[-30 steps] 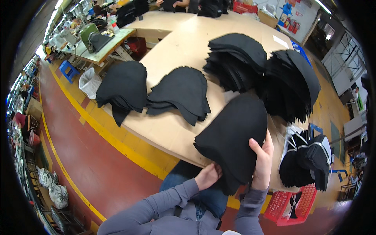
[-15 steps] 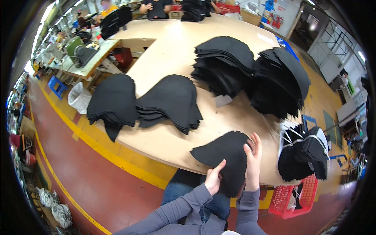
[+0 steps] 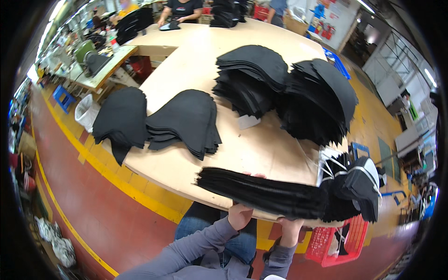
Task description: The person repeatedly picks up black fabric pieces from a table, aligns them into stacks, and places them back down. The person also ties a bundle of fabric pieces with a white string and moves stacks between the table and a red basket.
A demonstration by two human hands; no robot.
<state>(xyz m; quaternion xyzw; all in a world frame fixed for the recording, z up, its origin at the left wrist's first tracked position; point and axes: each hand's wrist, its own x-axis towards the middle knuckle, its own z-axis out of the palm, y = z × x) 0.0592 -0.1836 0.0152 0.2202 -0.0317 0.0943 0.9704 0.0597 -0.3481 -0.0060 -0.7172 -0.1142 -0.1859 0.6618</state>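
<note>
**Black stack (image 3: 261, 192) held edge-on at the near side of the desk (image 3: 263, 151)**

The left hand (image 3: 240, 215) grips the black stack, its palm at the near face and fingertips showing over the far edge. The right hand (image 3: 290, 229) touches the stack's lower edge farther right; its fingers are mostly hidden, so I cannot tell how far they are closed. The stack's many thin layers face up, its length running left to right in front of the body. Whether it rests on the desk is not visible.

Left of the desk are a blue stool (image 3: 64, 98), a white bin (image 3: 87, 113) and a green machine (image 3: 85, 56) on its own table. On the desk, two low piles of curved black pieces, the left pile (image 3: 122, 114) and the middle pile (image 3: 186, 119), lie side by side. A co-worker (image 3: 184, 11) stands at the far side. Farther right, two taller black piles, one (image 3: 254, 65) with a pale piece (image 3: 248, 122) near its foot and another (image 3: 326, 93), lean together.

The left pile hangs a flap over the desk's front edge. Tan desk top runs between the piles and the stack. At the right corner, a tied bundle (image 3: 361, 189) meets the stack's end in view, above a red basket (image 3: 322, 246).
</note>
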